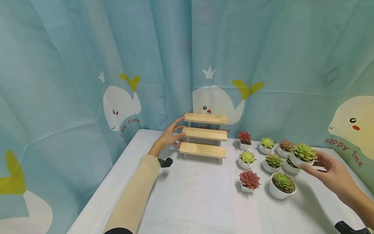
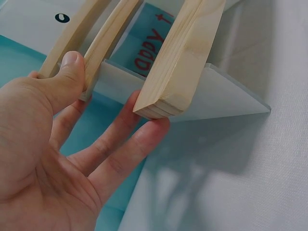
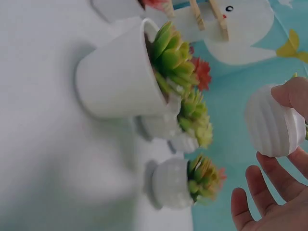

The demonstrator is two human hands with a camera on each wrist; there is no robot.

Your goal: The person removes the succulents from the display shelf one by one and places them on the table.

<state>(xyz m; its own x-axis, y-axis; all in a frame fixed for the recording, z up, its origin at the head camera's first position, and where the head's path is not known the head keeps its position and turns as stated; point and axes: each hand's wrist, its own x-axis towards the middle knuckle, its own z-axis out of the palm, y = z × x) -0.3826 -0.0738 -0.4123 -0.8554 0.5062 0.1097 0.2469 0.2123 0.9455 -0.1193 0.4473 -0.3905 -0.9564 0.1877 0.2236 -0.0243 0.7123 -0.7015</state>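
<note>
My left hand (image 1: 168,136) grips the left end of a three-tier wooden plant stand (image 1: 204,132). In the left wrist view the thumb lies on the middle plank (image 2: 113,38), while two fingertips touch the end of the lowest plank (image 2: 180,62). My right hand (image 1: 336,172) holds a green succulent in a white ribbed pot (image 1: 302,156) above the table, pinched by the pot between thumb and fingers. Under it, a potted succulent (image 1: 290,167) is partly hidden. Close by stands a larger white pot with a green succulent (image 1: 277,191).
Red succulents in square pots (image 1: 249,182) and several green ones in round pots (image 1: 271,164) stand on the white table (image 1: 187,201), right of the stand. A blue whale-print curtain (image 1: 175,65) hangs behind and at both sides.
</note>
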